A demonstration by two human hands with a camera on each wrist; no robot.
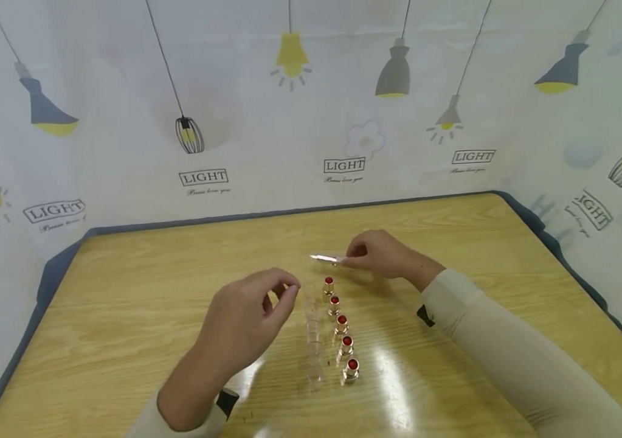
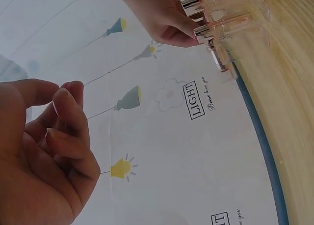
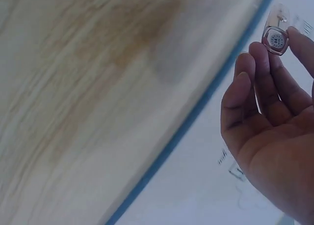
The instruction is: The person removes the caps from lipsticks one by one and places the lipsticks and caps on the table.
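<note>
In the head view, my right hand (image 1: 382,254) pinches a lipstick (image 1: 326,259) over the back of the table, its tube lying sideways. The right wrist view shows the round label on the end of this lipstick (image 3: 275,40), with a clear part beyond it, between thumb and fingertips. My left hand (image 1: 250,316) hovers beside the clear caps (image 1: 314,350), fingers loosely curled and thumb near the index fingertip; nothing shows between them in the left wrist view. To the right of the caps, several uncapped red lipsticks (image 1: 342,324) stand upright in a row.
The wooden table (image 1: 141,292) has a dark blue border (image 1: 223,217) along the back. Behind it hangs a white backdrop (image 1: 267,134) printed with lamps. Clear caps and lipsticks form two parallel rows running towards me, close together.
</note>
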